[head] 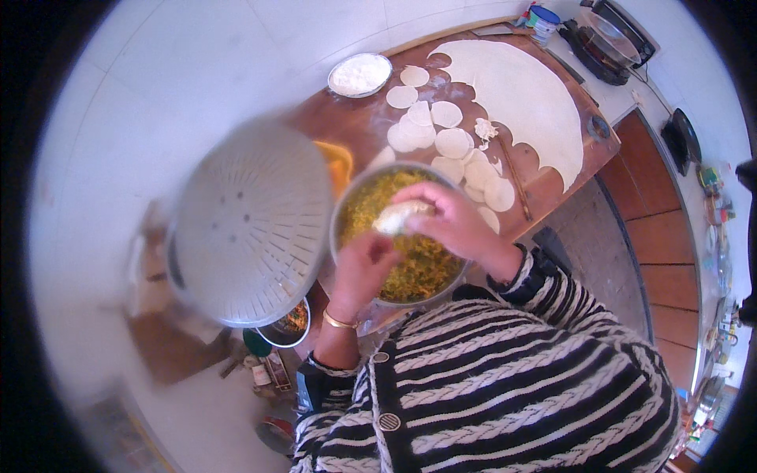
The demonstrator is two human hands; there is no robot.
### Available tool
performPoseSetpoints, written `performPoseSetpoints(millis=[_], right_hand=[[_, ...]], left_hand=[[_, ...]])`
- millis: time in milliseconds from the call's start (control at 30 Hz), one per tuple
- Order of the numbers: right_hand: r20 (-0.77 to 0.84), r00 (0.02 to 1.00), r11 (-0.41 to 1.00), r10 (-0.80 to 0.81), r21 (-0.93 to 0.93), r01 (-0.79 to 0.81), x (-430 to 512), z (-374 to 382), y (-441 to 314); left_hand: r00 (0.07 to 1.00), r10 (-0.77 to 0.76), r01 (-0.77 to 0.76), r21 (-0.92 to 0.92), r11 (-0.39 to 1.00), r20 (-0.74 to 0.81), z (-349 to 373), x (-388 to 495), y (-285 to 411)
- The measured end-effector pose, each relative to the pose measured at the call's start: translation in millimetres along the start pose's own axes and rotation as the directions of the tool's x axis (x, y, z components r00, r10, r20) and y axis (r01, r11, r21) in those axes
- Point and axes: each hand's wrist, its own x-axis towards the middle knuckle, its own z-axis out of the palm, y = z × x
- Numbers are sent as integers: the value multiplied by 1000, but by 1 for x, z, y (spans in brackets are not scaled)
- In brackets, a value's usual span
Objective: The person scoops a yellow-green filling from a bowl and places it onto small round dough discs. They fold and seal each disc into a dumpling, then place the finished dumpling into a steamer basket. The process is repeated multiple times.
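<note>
My right hand (443,219) holds a folded, filled dough wrapper (402,217) over a round metal bowl (335,227) of chopped green and yellow filling (423,269). Near the wrapper's lower left side is my left hand (366,266), slightly blurred, its fingers curled; whether they touch the dough is unclear. Round dough wrappers (452,143), some overlapping, lie on the wooden board (366,118) beyond the bowl. A big rolled dough sheet (520,88) with scalloped cut edges covers the board's far right part. By it lie a thin wooden stick (516,177) and a crumpled dough scrap (486,129).
A large perforated steamer tray (254,224) stands close at the left, partly over a pot of reddish food (295,319). An orange container (336,165) is behind it. A bowl of flour (360,74) sits by the wall. An electric cooker with a pan (609,41) stands at the far right.
</note>
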Motion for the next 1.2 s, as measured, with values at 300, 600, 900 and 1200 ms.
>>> performPoseSetpoints(millis=[300, 600, 900, 1200], right_hand=[[76, 991, 963, -106, -239, 122, -1, 8, 2], [-96, 967, 951, -237, -224, 212, -7, 9, 4], [-26, 935, 843, -353, -442, 306, -13, 9, 6], [32, 919, 749, -394, -567, 341, -13, 12, 12]], left_hand=[[986, 153, -142, -845, 515, -73, 19, -4, 18], [979, 71, -204, -908, 366, -192, 31, -8, 11], [977, 2, -183, -842, 508, -211, 37, -14, 17], [983, -23, -135, -809, 572, -180, 40, -14, 15]])
